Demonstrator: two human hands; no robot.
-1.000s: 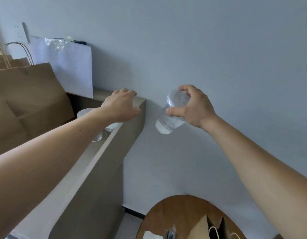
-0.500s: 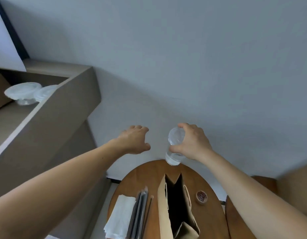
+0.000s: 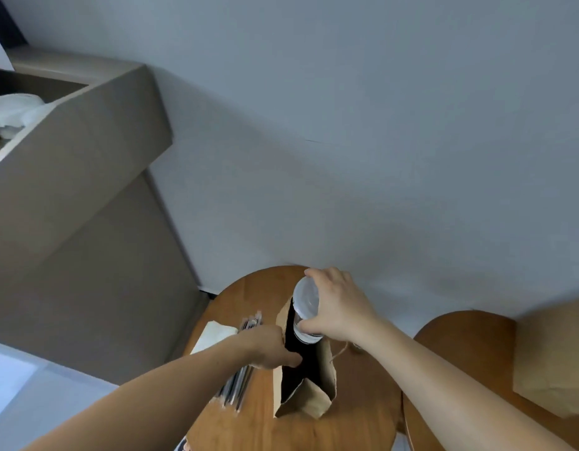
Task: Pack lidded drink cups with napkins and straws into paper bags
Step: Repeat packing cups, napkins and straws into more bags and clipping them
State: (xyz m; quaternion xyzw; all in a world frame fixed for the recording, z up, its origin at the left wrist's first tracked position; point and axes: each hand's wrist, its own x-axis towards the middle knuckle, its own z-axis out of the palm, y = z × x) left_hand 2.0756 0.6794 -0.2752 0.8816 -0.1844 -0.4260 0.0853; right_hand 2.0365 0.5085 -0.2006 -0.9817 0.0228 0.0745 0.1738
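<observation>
Fingers (image 3: 327,278) of the right hand (image 3: 343,309) are curling round the top of 1 lidded cup (image 3: 307,302), holding it upright over the open paper bag (image 3: 314,397). The left hand (image 3: 268,348) is gripping the bag's left wall; the cup's long axis is pointing straight down inside.

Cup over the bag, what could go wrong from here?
1. The right grip holds the cup near its lid, tilted; the lid could pop off or the cup slip.
2. The bag mouth is narrow, spread only by the left grip; the cup could catch its edge and tip the bag.
3. A tipping bag could knock the straws beside it.
</observation>
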